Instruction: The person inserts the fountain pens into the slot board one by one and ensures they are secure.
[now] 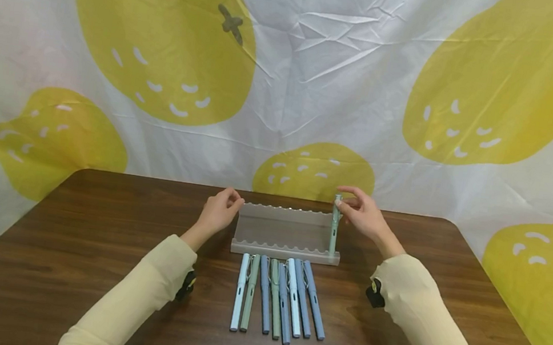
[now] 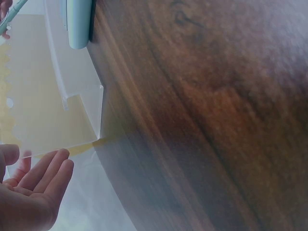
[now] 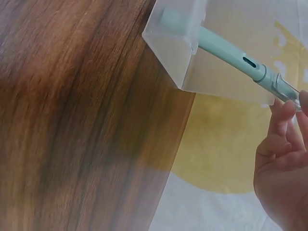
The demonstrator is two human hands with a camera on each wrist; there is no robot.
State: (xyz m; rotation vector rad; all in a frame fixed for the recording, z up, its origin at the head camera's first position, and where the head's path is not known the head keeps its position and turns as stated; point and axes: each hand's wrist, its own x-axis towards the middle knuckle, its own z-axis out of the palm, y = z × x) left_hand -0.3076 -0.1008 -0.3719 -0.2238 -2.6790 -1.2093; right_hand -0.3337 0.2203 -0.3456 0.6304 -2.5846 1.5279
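A translucent holder (image 1: 285,231) with scalloped edges stands on the table. My right hand (image 1: 365,215) pinches the clip end of a light green pen (image 1: 334,231), whose other end sits in the holder's front channel at the right end. In the right wrist view the pen (image 3: 231,55) slants across the holder (image 3: 180,72), with the right hand (image 3: 284,163) at its clip. My left hand (image 1: 219,210) is at the holder's upper left corner; in the left wrist view this hand (image 2: 36,192) has its thumb and fingers around the corner of the holder (image 2: 43,115).
Several capped pens lie side by side in front of the holder: a pale blue one (image 1: 240,292), a green one (image 1: 250,293), and darker blue ones such as the rightmost (image 1: 314,301). Behind the wooden table (image 1: 117,245) hangs a white cloth (image 1: 285,99) with yellow fruit shapes.
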